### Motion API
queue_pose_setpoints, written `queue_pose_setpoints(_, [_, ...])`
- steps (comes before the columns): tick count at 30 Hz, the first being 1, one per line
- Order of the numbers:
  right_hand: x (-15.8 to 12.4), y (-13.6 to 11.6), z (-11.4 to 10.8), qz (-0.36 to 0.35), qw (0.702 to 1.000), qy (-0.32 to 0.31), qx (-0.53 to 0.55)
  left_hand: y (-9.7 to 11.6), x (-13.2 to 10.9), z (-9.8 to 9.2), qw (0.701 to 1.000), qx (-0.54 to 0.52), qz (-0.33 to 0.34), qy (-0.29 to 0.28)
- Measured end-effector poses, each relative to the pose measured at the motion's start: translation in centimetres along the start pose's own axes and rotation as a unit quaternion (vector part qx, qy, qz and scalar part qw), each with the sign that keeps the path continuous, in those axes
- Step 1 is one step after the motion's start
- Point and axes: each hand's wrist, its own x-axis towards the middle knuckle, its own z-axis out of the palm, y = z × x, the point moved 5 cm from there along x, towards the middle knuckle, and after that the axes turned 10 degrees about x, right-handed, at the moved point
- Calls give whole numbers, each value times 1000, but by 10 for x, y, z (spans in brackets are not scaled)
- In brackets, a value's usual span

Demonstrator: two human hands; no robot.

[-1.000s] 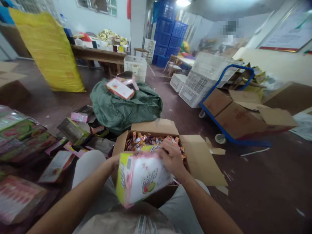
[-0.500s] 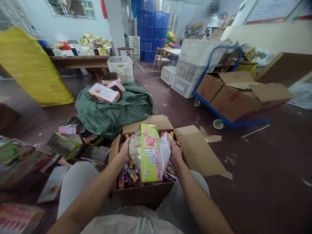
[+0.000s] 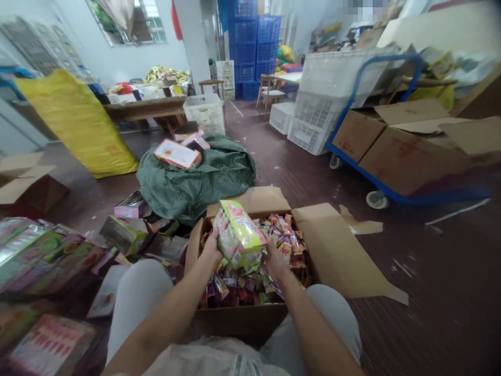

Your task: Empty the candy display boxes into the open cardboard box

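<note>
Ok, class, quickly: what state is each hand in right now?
Left hand: closed, holding one side of the green-and-pink box.
Right hand: holding the same box's opposite side; fingertips hidden.

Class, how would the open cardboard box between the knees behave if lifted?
The cardboard box is probably heavy, holding many small packets. Its right flap may swing, since it splays outward. Loose packets might spill if tilted: the top is open.

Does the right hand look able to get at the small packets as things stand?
Probably yes: the right hand is over the open carton, close to the packets, though it seems busy holding the green-and-pink box.
</note>
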Motion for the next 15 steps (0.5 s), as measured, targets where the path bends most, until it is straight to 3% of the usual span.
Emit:
queue_pose_setpoints(3, [-24,-8,23,-80,991,-86,-69,-9,-5,-5,999,-21,0,38])
queue_pose_setpoints(6, [-35,-19,27,-152,979,-14,-131,-21,-11,-6,1000,5,13,16])
queue_pose_setpoints(9, [-32,-35,20,-192,970,60,-135,-19,-19,-8,995,83,60,-6])
queue_pose_setpoints(12, [-25,-53,11,-206,974,57,-77,1,-26,-12,980,179,85,-2])
queue_pose_setpoints(15, [-23,-67,5,-208,978,21,-18,37,-29,-19,968,216,106,63])
